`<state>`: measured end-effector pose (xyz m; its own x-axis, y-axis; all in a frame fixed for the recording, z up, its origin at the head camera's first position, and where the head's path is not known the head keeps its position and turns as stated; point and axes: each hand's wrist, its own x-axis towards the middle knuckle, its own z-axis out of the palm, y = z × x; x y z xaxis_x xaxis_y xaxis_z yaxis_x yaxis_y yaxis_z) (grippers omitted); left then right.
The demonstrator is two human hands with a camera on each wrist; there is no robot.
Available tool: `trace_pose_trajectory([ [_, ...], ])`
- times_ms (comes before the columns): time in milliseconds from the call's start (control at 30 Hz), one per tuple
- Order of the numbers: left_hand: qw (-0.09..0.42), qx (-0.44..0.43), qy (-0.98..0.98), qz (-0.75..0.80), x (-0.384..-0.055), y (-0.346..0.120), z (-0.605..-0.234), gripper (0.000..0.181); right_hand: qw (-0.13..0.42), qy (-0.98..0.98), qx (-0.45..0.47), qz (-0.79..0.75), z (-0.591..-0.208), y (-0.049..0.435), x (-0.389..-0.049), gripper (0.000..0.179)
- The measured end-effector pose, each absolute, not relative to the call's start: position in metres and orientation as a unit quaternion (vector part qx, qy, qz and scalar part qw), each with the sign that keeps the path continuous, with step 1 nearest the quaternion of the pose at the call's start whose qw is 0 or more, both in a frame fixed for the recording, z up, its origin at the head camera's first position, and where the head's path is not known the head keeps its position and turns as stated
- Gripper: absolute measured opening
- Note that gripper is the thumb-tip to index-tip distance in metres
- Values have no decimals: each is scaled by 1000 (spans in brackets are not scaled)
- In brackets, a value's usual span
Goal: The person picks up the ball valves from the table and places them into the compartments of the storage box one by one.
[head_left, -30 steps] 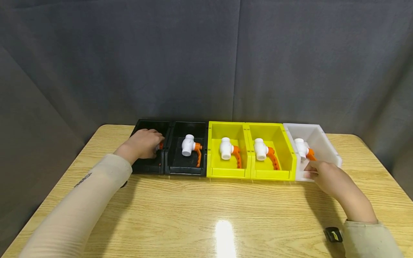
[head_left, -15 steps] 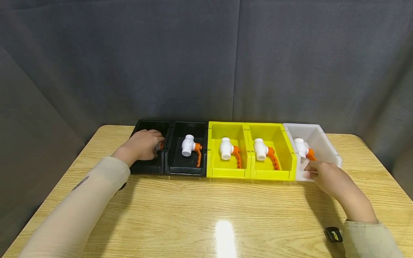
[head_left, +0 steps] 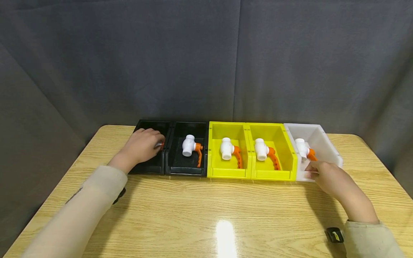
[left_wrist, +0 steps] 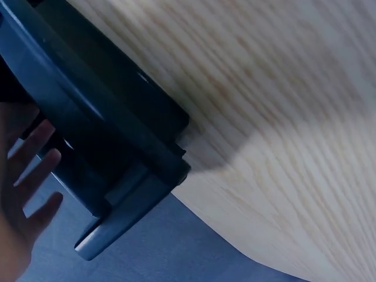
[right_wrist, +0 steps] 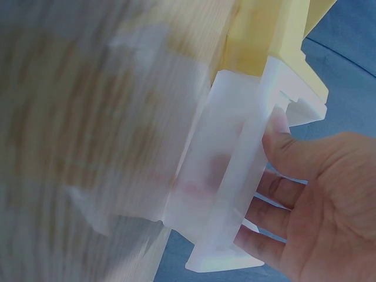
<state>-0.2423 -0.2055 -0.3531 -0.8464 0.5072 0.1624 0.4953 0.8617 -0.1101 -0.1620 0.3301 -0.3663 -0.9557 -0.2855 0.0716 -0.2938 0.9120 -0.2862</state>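
My left hand [head_left: 145, 145] reaches into the leftmost black bin [head_left: 146, 170]. At its fingertips shows a bit of a white ball valve [head_left: 158, 144] with an orange handle; the hand hides most of it. In the left wrist view several fingers [left_wrist: 38, 170] are spread; the thumb's hold is hidden. My right hand [head_left: 329, 179] reaches over the front of the white bin [head_left: 329, 150], where another ball valve [head_left: 301, 148] lies, its handle end covered by the hand. In the right wrist view its thumb [right_wrist: 282, 138] lies by the bin's front lip, other fingertips hidden behind the wall.
Between these bins stand a second black bin [head_left: 186, 171] and two yellow bins [head_left: 228, 173] [head_left: 272, 175], each with a similar valve. All sit side by side on the wooden table [head_left: 193, 211]. A grey curtain [head_left: 206, 61] hangs behind. A small black object [head_left: 334, 235] lies by the right sleeve.
My left forearm has shifted slightly down and the hand has turned a little over the left valve. My right hand and the other valves look still.
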Motion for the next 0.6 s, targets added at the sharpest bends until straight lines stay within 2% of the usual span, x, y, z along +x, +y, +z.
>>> trace_pose_trajectory([
  [133, 108, -237, -965, 26, -233, -204, -352, 21, 15, -978, 148, 147, -366, 329, -162, 14],
  [333, 102, -200, -974, 7, -222, -206, -352, 24, 12, -978, 146, 146, -365, 328, -162, 11],
  [600, 120, -181, -975, -39, -201, -208, -349, 20, 14, -978, 149, 144, -366, 327, -163, 11],
])
